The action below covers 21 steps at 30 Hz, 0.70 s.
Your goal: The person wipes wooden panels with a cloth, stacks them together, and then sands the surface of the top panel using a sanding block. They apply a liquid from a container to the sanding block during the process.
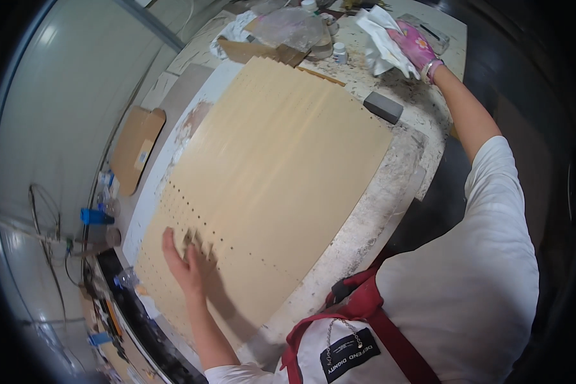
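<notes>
Left hand (pixel 184 261) flat, fingers spread wide on perforated tan panel (pixel 272 185), which lies under and beyond its fingertips. Right hand (pixel 416 46), pink-gloved, fingers closed gripping white cloth (pixel 383 40) beyond panel's far edge.

A: What's on the far end of the bench?
B: Grey block (pixel 383 106) just off the top corner of the big sheet. Two small white bottles (pixel 339 52) behind it, a crumpled clear plastic bag (pixel 292 27), brown cardboard (pixel 240 50) under that.
A: Left side?
B: Rounded cardboard piece (pixel 136 148) lying flat by the wall. Blue-capped item (pixel 96 216) and a clear plastic bottle (pixel 126 279) near the edge, thin wires (pixel 45 217) looping beside them.
A: Bench surface?
B: White worktop (pixel 377 211), stained and chipped along the right rim.
</notes>
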Tool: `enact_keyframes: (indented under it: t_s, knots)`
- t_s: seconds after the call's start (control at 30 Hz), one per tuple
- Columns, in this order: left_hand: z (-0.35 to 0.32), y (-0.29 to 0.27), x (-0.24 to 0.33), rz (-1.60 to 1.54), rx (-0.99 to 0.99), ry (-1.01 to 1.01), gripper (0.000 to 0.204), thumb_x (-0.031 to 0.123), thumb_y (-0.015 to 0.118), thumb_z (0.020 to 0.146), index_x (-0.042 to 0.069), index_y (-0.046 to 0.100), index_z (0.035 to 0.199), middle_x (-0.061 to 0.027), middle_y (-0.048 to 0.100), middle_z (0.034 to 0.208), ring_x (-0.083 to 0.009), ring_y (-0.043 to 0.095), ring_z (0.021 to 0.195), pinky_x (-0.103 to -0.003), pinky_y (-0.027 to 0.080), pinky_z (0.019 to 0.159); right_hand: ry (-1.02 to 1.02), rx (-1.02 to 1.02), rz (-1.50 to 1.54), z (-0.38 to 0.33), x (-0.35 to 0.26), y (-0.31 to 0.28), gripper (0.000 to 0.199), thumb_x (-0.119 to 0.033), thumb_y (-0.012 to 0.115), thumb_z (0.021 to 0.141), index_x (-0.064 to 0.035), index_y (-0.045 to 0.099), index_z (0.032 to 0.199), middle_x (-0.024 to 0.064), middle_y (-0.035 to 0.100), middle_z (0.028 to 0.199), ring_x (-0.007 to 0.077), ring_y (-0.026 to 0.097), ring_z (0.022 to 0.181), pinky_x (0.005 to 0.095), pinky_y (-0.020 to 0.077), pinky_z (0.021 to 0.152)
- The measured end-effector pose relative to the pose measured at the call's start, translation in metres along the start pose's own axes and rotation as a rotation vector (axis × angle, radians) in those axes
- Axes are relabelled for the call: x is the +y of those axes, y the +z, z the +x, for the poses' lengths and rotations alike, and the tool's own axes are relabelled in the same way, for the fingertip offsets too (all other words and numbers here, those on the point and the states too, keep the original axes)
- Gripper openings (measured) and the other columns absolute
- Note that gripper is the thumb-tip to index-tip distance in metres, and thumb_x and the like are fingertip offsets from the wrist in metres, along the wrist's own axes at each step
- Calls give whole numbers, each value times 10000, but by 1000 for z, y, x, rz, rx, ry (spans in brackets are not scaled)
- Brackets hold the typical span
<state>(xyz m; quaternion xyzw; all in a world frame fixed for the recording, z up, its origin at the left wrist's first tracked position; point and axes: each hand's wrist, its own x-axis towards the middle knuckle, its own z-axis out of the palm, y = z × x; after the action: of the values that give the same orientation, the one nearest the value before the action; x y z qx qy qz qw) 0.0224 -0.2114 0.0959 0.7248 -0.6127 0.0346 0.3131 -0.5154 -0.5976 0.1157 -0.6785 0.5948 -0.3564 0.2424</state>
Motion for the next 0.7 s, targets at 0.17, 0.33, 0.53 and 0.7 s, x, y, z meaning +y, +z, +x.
enact_keyframes:
  t_s: [0.17, 0.33, 0.53, 0.7]
  knots:
    - [-96, 9, 33, 438, -172, 26, 649, 288, 633, 853, 74, 388, 1415, -178, 328, 1489, -389, 304, 1362, -523, 239, 1088, -207, 0, -679, -5, 28, 41, 558, -375, 567, 883, -129, 452, 1370, 172, 503, 1362, 341, 488, 1245, 416, 397, 1027]
    - [-164, 17, 9, 564, -147, -266, 777, 385, 650, 815, 80, 328, 1453, -177, 218, 1545, -417, 205, 1399, -555, 183, 1100, -811, -40, -304, -75, -45, 113, 507, -277, 529, 915, -118, 441, 1388, 180, 459, 1389, 354, 436, 1271, 431, 341, 1059]
    - [-149, 30, 24, 472, -159, -363, 820, 465, 620, 823, 144, 270, 1491, -121, 133, 1580, -384, 122, 1439, -589, 88, 1121, -1029, -200, -412, -136, -47, 160, 635, -438, 523, 902, -88, 406, 1418, 153, 349, 1485, 340, 290, 1387, 505, 174, 1122]
    - [-166, 22, 18, 444, -122, -354, 771, 488, 583, 854, 176, 278, 1489, -105, 121, 1582, -360, 113, 1444, -588, 95, 1120, -1026, -216, -268, -131, -61, 188, 526, -334, 535, 914, -51, 482, 1355, 161, 474, 1393, 361, 396, 1321, 475, 265, 1102]
